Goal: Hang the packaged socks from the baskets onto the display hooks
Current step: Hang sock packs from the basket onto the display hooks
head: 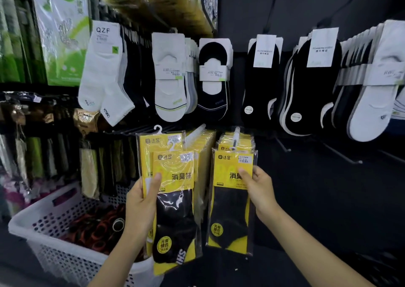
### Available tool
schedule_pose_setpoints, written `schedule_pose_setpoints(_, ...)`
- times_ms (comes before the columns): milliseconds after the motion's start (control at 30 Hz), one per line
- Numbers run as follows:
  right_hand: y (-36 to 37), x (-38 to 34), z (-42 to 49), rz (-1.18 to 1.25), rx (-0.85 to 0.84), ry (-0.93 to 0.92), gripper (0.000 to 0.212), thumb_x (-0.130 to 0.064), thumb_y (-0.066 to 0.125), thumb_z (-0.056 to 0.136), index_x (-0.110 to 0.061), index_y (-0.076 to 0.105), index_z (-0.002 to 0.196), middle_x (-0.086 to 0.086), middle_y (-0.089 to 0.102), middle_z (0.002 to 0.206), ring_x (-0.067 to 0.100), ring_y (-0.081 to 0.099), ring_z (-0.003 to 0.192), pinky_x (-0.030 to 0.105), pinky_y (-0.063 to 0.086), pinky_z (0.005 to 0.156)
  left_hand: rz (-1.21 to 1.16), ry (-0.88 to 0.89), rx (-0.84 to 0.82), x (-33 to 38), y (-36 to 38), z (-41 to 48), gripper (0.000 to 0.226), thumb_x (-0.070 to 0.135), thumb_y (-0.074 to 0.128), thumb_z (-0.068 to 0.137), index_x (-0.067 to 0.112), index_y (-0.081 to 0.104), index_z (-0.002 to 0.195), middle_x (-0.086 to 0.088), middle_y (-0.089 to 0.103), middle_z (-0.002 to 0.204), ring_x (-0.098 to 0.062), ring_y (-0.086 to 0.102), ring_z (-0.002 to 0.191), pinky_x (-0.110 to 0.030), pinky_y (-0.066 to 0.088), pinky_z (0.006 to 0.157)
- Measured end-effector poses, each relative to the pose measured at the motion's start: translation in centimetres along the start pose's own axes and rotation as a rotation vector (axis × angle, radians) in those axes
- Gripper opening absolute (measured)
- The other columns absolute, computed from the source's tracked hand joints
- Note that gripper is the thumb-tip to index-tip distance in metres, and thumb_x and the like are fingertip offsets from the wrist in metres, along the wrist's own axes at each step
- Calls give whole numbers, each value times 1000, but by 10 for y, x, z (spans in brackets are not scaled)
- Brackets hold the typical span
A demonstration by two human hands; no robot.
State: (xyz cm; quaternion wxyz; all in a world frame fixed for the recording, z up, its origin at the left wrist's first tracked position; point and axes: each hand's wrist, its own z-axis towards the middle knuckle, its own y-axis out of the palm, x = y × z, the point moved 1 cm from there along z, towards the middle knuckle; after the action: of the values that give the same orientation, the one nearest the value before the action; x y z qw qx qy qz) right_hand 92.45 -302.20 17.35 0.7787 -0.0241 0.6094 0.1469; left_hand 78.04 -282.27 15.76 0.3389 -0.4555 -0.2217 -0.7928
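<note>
- Two yellow sock packs [175, 199] upright in the left hand [140, 205], thumb across the front, fingers curled behind.
- Over at the hook [236, 134], the right hand [259, 188] pinches the front pack [230, 207] by its right edge, hanger at the tip.
- Held packs lie left of that hook, long axis vertical; right hand nearer.

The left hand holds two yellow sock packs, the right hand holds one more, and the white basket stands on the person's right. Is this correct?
Not quite. In the head view the white basket stands on the person's left. The left hand does hold two yellow sock packs, and the right hand holds one more pack.
</note>
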Motion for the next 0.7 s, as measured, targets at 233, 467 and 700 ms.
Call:
schedule_pose_setpoints(233,-4,8,-7,91,40,-13,18,-15,58,92,-14,66,108,2,74,97,12,71,88,24,56,73,-18,-12,-19,-1,0,-1,59,48,53,87,-8,45,75,-31,48,76,-19,47,72,-23,38,66)
schedule_pose_setpoints(467,-8,5,5,32,74,-33,9,-15,60,92,-18,68,94,0,75,89,10,71,82,22,56,68,-56,-28,-5,-2,5,1,56,47,55,87,-6,44,74,-14,47,69,-16,46,68,-23,39,64)
schedule_pose_setpoints(700,-6,18,50,-78,144,134,15,-27,66,89,-13,63,89,0,64,89,12,59,82,19,46,73,-36,-40,-8,-6,6,1,53,46,55,88,-5,49,76,-18,51,75,-13,47,70,-16,41,62)
